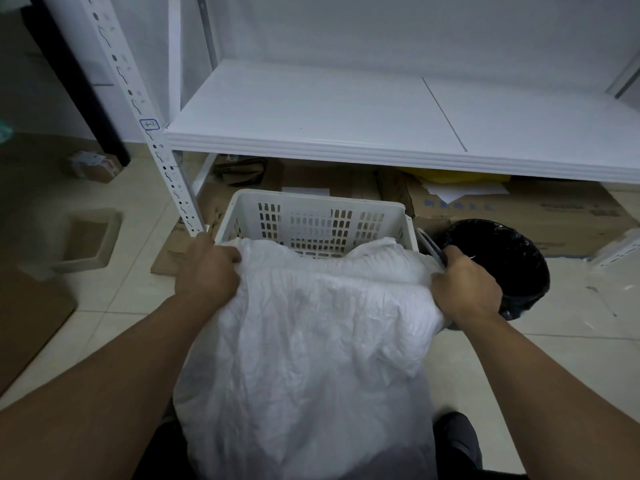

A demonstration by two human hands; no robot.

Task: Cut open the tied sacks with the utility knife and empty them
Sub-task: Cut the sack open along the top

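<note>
A large white woven sack (311, 341) hangs in front of me, its far end draped over the near rim of a white perforated plastic basket (311, 209). My left hand (207, 268) grips the sack's left side near the basket's left corner. My right hand (464, 285) grips the sack's right side and also holds a dark utility knife (431, 247), which sticks out past the fingers toward the basket's right edge. What lies inside the sack and the basket is hidden.
A white metal shelf (346, 126) runs above the basket, its slotted upright (169, 174) just left of my left hand. A bin with a black liner (509, 258) stands right of the basket. Flattened cardboard (519, 209) lies under the shelf. A small open box (86, 240) sits on the tiled floor at left.
</note>
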